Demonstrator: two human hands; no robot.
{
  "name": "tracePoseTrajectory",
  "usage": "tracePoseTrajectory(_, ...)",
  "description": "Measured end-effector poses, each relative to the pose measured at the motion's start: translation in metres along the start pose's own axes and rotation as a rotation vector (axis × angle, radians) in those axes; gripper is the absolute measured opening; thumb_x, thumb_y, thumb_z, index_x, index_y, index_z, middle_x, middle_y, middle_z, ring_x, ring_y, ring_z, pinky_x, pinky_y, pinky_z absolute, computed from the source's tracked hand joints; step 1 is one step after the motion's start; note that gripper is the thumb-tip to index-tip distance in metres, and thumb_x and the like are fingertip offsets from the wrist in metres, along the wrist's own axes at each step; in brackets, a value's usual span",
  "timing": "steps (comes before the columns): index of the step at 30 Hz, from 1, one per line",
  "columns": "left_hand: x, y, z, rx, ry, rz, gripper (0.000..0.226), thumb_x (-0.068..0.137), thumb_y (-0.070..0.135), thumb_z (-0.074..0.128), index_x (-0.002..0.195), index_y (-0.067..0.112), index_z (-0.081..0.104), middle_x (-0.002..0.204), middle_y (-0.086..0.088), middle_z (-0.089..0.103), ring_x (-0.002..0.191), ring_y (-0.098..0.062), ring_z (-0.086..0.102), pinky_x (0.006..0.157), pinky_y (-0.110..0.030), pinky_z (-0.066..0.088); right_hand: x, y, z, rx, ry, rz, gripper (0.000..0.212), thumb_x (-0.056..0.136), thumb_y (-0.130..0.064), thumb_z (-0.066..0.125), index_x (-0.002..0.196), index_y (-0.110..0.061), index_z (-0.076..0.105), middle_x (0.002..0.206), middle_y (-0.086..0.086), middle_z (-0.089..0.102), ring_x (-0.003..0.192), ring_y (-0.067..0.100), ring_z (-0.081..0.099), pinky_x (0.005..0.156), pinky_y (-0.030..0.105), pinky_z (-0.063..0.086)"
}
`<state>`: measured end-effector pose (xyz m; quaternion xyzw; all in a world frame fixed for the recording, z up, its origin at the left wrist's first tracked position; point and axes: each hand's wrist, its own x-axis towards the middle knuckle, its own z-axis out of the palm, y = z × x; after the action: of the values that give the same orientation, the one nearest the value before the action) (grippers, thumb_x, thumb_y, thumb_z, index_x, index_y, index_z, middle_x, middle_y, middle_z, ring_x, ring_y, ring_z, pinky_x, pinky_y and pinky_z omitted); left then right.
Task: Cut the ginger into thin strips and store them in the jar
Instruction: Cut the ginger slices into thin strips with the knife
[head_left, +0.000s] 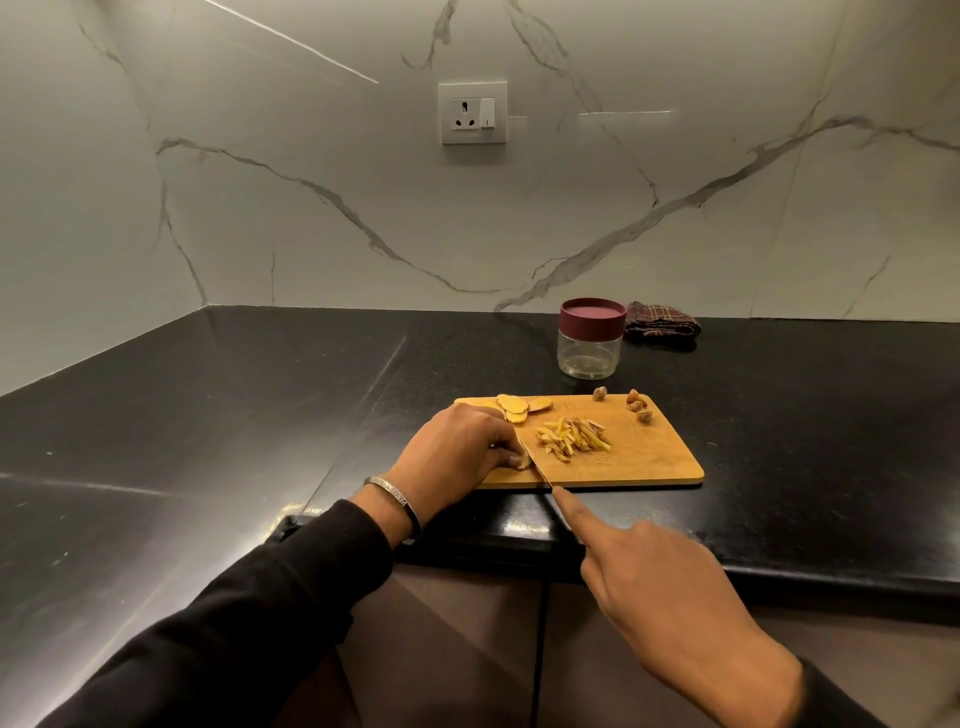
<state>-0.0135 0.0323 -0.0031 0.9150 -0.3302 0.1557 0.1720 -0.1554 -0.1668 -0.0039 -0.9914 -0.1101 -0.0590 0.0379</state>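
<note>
A wooden cutting board (649, 457) lies on the black counter. My left hand (457, 452) presses a ginger slice (523, 461) down at the board's front left. My right hand (660, 587) grips a knife (537, 467), index finger stretched along its spine, blade resting against the slice. A pile of thin ginger strips (574, 439) sits mid-board. Flat ginger slices (517, 405) lie at the back left, and brown ginger trimmings (638, 405) at the back right. A clear jar (589, 353) with a maroon lid on stands behind the board.
A folded checked cloth (661, 321) lies by the marble wall, right of the jar. A wall socket (472, 113) is above. The counter edge (675, 551) runs just in front of the board; the counter wraps around to the left.
</note>
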Motion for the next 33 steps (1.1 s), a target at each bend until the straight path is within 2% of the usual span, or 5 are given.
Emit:
tracePoseTrajectory(5, -0.001, -0.001, 0.0, 0.006, -0.012, 0.027, 0.019, 0.092, 0.029, 0.068, 0.11, 0.025, 0.073, 0.109, 0.009, 0.067, 0.094, -0.003, 0.059, 0.084, -0.022, 0.053, -0.005, 0.002, 0.002, -0.12, 0.034, 0.023, 0.069, 0.107, -0.028, 0.03, 0.153, -0.045, -0.018, 0.081, -0.002, 0.045, 0.072, 0.022, 0.042, 0.062, 0.035, 0.031)
tracePoseTrajectory(9, 0.0, -0.001, -0.002, 0.022, -0.069, 0.042, 0.025, 0.096, 0.028, 0.064, 0.12, 0.028, 0.07, 0.117, 0.007, 0.06, 0.099, -0.007, 0.056, 0.088, -0.024, 0.051, -0.004, 0.004, 0.004, -0.129, 0.032, 0.031, 0.068, 0.108, -0.029, 0.029, 0.153, -0.046, -0.019, 0.085, -0.002, 0.049, 0.071, 0.018, 0.043, 0.05, 0.03, 0.022)
tracePoseTrajectory(18, 0.001, -0.007, 0.007, 0.109, -0.13, 0.107, 0.042, 0.102, 0.026, 0.054, 0.144, 0.029, 0.051, 0.134, 0.002, 0.046, 0.118, -0.013, 0.045, 0.1, -0.026, 0.043, -0.005, 0.004, 0.006, -0.062, 0.056, 0.029, 0.063, 0.107, -0.038, 0.025, 0.152, -0.049, -0.017, 0.081, -0.004, 0.045, 0.067, 0.016, 0.039, 0.052, 0.03, 0.023)
tracePoseTrajectory(25, -0.006, -0.013, 0.007, -0.056, 0.072, 0.079, 0.012, 0.092, 0.029, 0.07, 0.102, 0.025, 0.075, 0.102, 0.013, 0.068, 0.087, 0.001, 0.057, 0.079, -0.02, 0.051, 0.003, 0.007, 0.007, 0.173, 0.102, 0.031, 0.059, 0.106, -0.043, 0.027, 0.155, -0.049, -0.006, 0.072, -0.004, 0.05, 0.061, 0.014, 0.044, 0.049, 0.028, 0.028)
tracePoseTrajectory(33, -0.008, -0.013, 0.01, -0.046, 0.128, 0.098, 0.013, 0.09, 0.032, 0.071, 0.098, 0.026, 0.078, 0.105, 0.014, 0.072, 0.093, -0.002, 0.064, 0.082, -0.026, 0.055, 0.034, -0.007, 0.008, 0.229, 0.115, -0.006, 0.055, 0.107, -0.039, 0.027, 0.158, -0.04, 0.006, 0.077, -0.008, 0.05, 0.073, 0.01, 0.05, 0.059, 0.028, 0.037)
